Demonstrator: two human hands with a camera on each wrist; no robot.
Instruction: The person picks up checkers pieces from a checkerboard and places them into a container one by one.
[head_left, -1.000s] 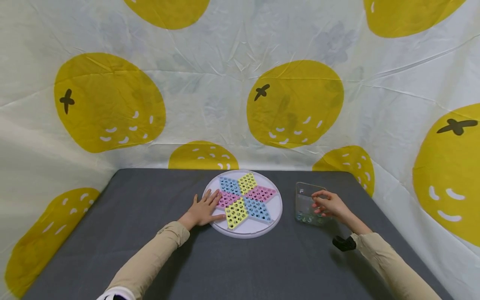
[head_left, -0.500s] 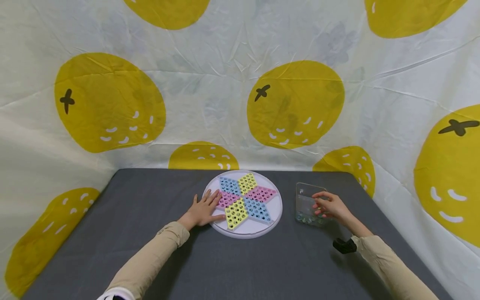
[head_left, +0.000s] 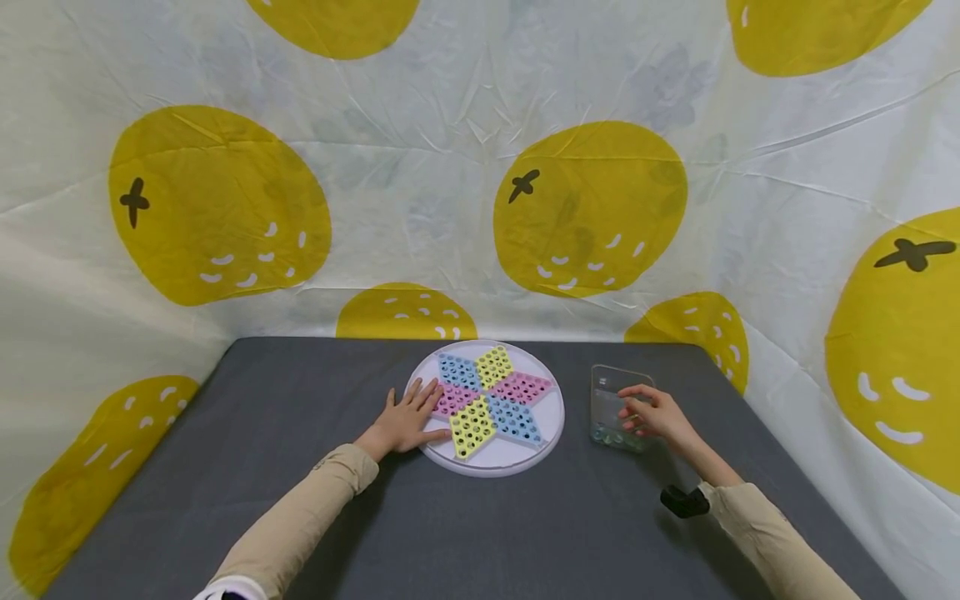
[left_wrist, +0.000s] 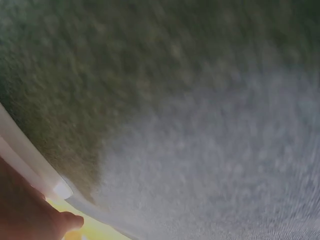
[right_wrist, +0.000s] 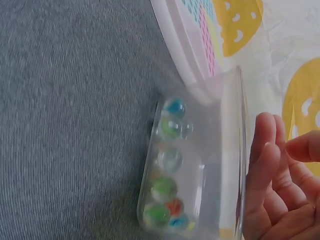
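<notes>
A round white Chinese checkers board (head_left: 528,442) bears a star of pink, yellow and blue holed sections. My left hand (head_left: 405,422) rests on its left edge with the fingers spread; the left wrist view catches only part of that hand (left_wrist: 30,215) beside the white rim (left_wrist: 25,150). To the right stands a clear plastic box (head_left: 603,408) with several glass marbles (right_wrist: 164,189) along its bottom. Over the box's right side hangs my right hand (head_left: 663,417), its fingers bent. In the right wrist view the fingers (right_wrist: 265,162) are above the rim; whether they pinch anything is hidden.
Dark grey cloth (head_left: 480,533) covers the table. Behind it and at both sides hangs a pale curtain (head_left: 420,208) printed with large yellow fruits. A black wrist camera (head_left: 684,502) sits below my right cuff.
My right hand has shifted slightly left over the clear box, its fingers still bent. My left hand and the board have stayed where they were.
</notes>
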